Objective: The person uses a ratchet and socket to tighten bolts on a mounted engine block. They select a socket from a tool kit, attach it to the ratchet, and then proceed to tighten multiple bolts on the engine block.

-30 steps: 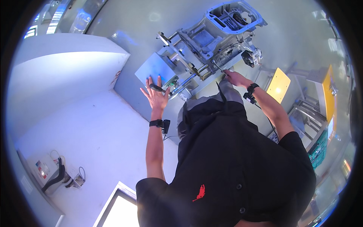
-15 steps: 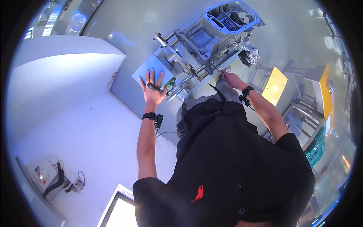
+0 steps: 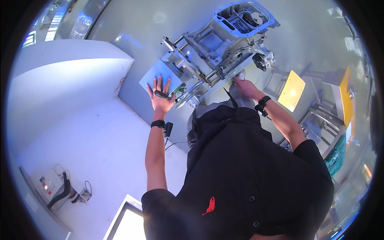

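My left hand [image 3: 161, 100] lies with its fingers spread on the flat top of a pale blue-grey metal box [image 3: 154, 71]. A black crank handle [image 3: 161, 95] crosses over its palm by the thumb, next to a metal handwheel [image 3: 181, 105]. My right hand [image 3: 247, 88] is closed at the near side of the stand frame, on a slim metal tool that is mostly hidden now. Beyond both hands, a silver engine or gearbox casting [image 3: 212, 42] is mounted on the metal stand [image 3: 191, 66]. Its open-topped pan [image 3: 231, 34] is at the far end.
A white wall or partition [image 3: 80, 104] fills the left side. To the right are a yellow panel [image 3: 291, 91], a yellow-topped bench [image 3: 343, 96] and a grey metal frame [image 3: 325, 120]. Wall-mounted equipment with a black hose [image 3: 62, 192] is at lower left.
My right hand has drawn slightly toward me and turned, and the tool's shaft that showed ahead of it is now hardly visible. My left hand stays on the box.
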`<action>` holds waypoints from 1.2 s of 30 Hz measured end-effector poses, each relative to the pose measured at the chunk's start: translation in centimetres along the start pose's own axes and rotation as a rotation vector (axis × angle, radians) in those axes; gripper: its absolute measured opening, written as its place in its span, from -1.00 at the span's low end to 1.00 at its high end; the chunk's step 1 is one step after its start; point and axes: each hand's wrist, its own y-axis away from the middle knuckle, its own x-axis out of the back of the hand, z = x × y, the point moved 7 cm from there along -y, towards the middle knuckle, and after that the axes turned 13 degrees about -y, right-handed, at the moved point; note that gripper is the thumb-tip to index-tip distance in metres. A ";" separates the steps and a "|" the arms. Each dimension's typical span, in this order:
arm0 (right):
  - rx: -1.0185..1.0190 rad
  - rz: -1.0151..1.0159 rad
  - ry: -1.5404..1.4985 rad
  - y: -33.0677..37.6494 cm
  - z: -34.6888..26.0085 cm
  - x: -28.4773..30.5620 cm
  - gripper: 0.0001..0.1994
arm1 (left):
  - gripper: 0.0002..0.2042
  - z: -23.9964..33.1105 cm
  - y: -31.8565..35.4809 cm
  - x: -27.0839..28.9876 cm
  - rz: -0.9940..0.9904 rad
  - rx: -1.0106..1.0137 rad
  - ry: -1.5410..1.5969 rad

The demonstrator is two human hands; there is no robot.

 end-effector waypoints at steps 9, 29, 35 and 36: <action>-0.024 0.021 -0.022 -0.2 0.5 0.1 -0.68 | -0.30 0.5 -0.1 0.4 0.022 -0.008 0.003; -0.270 -0.398 -0.078 0.6 -12.5 7.2 -0.26 | -0.30 0.1 0.1 0.9 0.063 0.010 0.051; -0.230 -0.246 -0.108 0.2 -10.5 7.1 -0.35 | -0.30 0.3 0.3 0.8 0.066 0.014 0.050; -0.261 -0.203 -0.141 0.4 -10.1 7.2 -0.41 | -0.30 0.3 0.3 0.8 0.065 0.013 0.048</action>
